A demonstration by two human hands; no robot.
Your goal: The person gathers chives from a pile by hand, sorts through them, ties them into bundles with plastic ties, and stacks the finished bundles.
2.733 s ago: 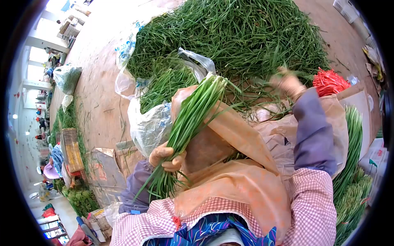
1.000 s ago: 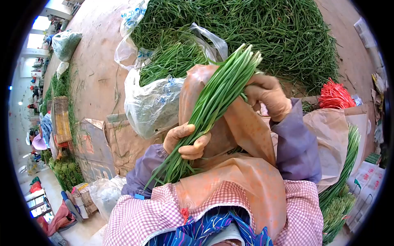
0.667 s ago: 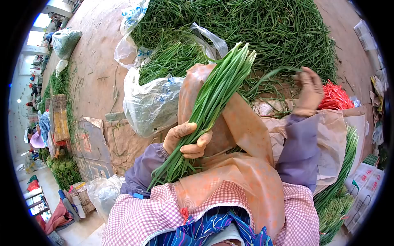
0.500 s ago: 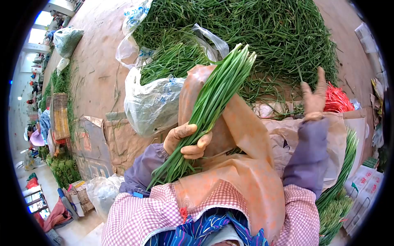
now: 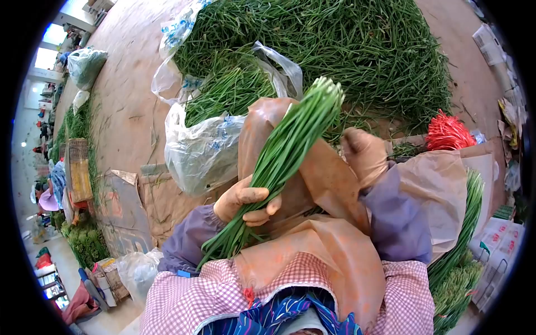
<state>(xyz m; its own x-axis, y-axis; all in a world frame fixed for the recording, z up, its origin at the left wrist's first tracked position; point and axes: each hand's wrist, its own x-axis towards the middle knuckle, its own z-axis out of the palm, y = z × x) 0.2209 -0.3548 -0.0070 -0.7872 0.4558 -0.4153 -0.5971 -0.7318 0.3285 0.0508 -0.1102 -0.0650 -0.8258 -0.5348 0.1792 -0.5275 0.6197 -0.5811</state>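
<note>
A bunch of long green stalks [image 5: 290, 137] with pale ends slants up and to the right over my apron. My left hand [image 5: 245, 202], in a tan glove, is wrapped round its lower part. To the right of the bunch is my right hand [image 5: 364, 156], its fingers curled in and slightly blurred; what it holds, if anything, is hidden. Ahead of both hands spreads a large heap of green stalks [image 5: 346, 56]. More stalks lie in an open clear plastic bag [image 5: 204, 151] at the left of the bunch.
Red ties [image 5: 448, 133] lie at the right, beyond brown paper [image 5: 432, 190]. Finished-looking green bundles [image 5: 459, 287] stand at the lower right near white boxes [image 5: 497, 240]. At far left are a wicker basket [image 5: 79, 170], a filled bag [image 5: 86, 67] and a person in a purple hat [image 5: 47, 201].
My right hand has gone out toward the heap and red ties with its fingers spread, then come back beside the bunch with them curled. My left hand has kept its hold.
</note>
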